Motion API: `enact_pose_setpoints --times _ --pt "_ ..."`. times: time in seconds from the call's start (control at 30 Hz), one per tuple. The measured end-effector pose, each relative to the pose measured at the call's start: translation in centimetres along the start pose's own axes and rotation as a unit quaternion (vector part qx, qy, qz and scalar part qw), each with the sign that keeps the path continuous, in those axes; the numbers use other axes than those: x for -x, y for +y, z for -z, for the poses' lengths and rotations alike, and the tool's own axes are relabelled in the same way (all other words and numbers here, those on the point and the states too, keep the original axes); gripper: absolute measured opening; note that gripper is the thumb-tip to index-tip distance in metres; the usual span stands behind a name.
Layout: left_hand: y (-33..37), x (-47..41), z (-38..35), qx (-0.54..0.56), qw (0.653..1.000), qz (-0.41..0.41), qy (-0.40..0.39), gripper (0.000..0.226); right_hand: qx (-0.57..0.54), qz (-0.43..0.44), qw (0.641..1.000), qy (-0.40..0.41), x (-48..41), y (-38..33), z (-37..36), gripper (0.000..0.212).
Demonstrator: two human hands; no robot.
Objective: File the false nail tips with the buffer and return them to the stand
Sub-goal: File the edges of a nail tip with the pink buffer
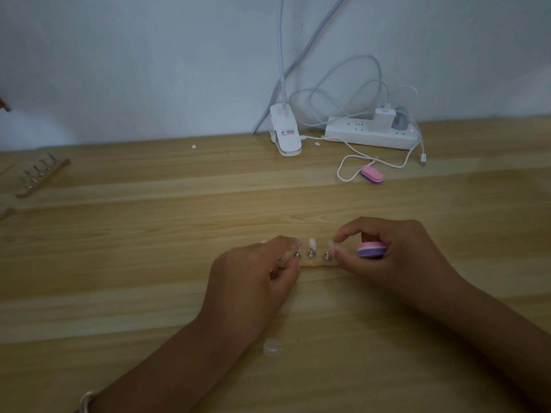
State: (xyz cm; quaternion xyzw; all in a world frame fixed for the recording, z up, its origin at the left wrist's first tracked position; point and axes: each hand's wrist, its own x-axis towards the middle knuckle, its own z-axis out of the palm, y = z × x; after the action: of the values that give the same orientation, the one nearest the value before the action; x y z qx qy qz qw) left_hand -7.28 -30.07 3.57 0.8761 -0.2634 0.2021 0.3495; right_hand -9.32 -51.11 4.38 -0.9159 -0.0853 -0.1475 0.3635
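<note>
A small wooden stand (316, 262) with metal clips lies on the table between my hands. My left hand (256, 281) pinches the stand at its left part, near a clip (296, 255). My right hand (387, 251) pinches a pale nail tip (331, 243) over the rightmost clip (327, 257), and a pink-and-purple buffer (372, 249) is tucked under its curled fingers. Another nail tip (312, 242) stands upright on the middle clip. A loose clear nail tip (272, 347) lies on the table below my left wrist.
A second buffer (371, 175) lies far right among white cables. A white lamp clamp (284, 132) and a power strip (369, 132) stand at the wall. Another clip stand (41, 177) lies at the far left. The table (149, 248) is light wood.
</note>
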Motion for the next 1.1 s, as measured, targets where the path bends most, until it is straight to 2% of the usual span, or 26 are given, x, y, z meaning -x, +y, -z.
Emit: enact_pose_setpoints --times 0.23,0.37,0.43,0.53,0.67,0.77,0.83,0.97,1.1 --pt "0.0 0.0 0.2 0.0 1.0 -0.005 -0.004 0.036 -0.036 0.007 0.998 0.042 0.2 0.1 0.4 0.012" --pt "0.4 0.4 0.3 0.096 0.995 -0.007 -0.039 0.049 -0.108 0.071 0.991 0.04 0.9 -1.0 0.3 0.015" --pt "0.6 0.3 0.3 0.127 0.989 -0.031 -0.061 0.041 -0.121 0.102 0.987 0.019 1.3 -1.5 0.0 0.016" --pt "0.5 0.2 0.3 0.133 0.985 -0.068 -0.083 0.023 -0.131 0.101 0.986 0.005 1.7 -1.8 -0.3 0.018" --pt "0.1 0.1 0.2 0.15 0.984 -0.062 -0.078 0.014 -0.153 0.089 0.984 -0.021 1.7 -1.8 -0.5 0.018" --pt "0.0 0.0 0.0 0.159 0.984 -0.059 -0.057 0.016 -0.197 0.074 0.975 -0.063 1.6 -1.5 0.0 0.021" --pt "0.0 0.0 0.0 0.167 0.983 -0.055 -0.062 0.018 -0.189 0.071 0.977 -0.066 1.5 -1.3 0.4 0.024" --pt "-0.1 0.0 0.0 0.163 0.983 -0.053 -0.071 0.012 -0.157 0.087 0.982 -0.054 1.3 -1.0 0.3 0.018" --pt "-0.1 -0.1 0.0 0.146 0.985 -0.058 -0.069 0.011 -0.052 0.189 0.98 -0.043 1.4 -1.0 -0.1 0.024"
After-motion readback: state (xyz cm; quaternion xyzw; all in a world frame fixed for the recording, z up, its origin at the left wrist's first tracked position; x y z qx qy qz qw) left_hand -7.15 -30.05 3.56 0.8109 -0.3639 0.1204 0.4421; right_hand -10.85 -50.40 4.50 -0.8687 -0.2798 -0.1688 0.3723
